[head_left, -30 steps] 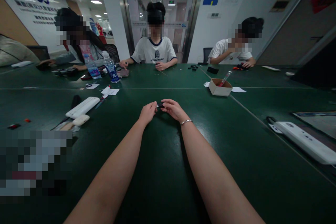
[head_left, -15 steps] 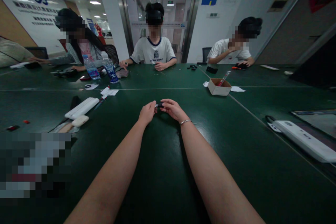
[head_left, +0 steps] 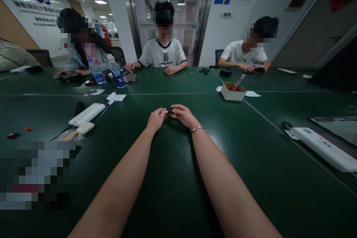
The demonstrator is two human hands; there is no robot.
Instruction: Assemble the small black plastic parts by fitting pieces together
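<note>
Between my two hands is a small black-and-silver stick-shaped object [head_left: 169,111], held roughly level above the green table [head_left: 173,163]. Its exact kind is too small to make out. My left hand [head_left: 157,119] pinches the silver end with thumb and fingers. The fingers of my right hand [head_left: 183,116] are curled around the black end. Part of the object is hidden behind the fingers. A silver bracelet [head_left: 197,129] circles my right wrist.
An open cardboard box [head_left: 233,95] holding a clear-and-red tube stands ahead right. White power strips lie at left [head_left: 87,115] and right [head_left: 325,149]. Two bottles [head_left: 117,74] stand at far left. Three people sit across the table, one in a white shirt [head_left: 163,54] directly opposite.
My hands and the object have barely moved. Across the table, the person at right has lowered a hand from the face to a dark item; the left person's arm has drawn in.
</note>
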